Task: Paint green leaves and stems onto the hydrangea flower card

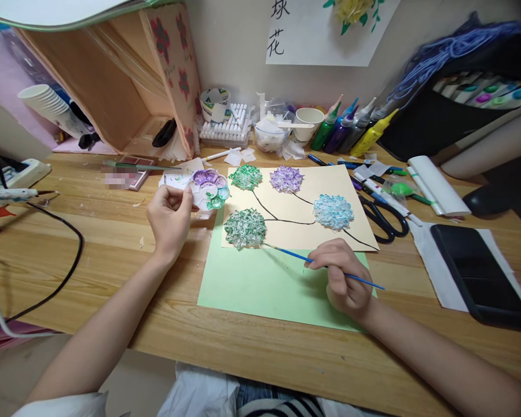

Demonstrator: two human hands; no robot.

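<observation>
The right hand (345, 275), nearest, pinches a slim blue-handled paintbrush (293, 254) above a pale green paper sheet (247, 284). Its tip points left, at the lower right edge of a dark-green-and-white ruffled flower cluster (245, 227); whether it touches, I cannot tell. The cluster sits on a cream rectangular card (293, 234), between the two hands and beyond the right one. At the card's left, the left hand (169, 223) grips a small flower-shaped palette (209, 190) smeared purple, blue and green, thumb against its edge. Farther across the card are a light-blue cluster (333, 211), a purple one and another green one. Behind stand a white paper cup (309, 124) and a yellow squeeze bottle (371, 139).
</observation>
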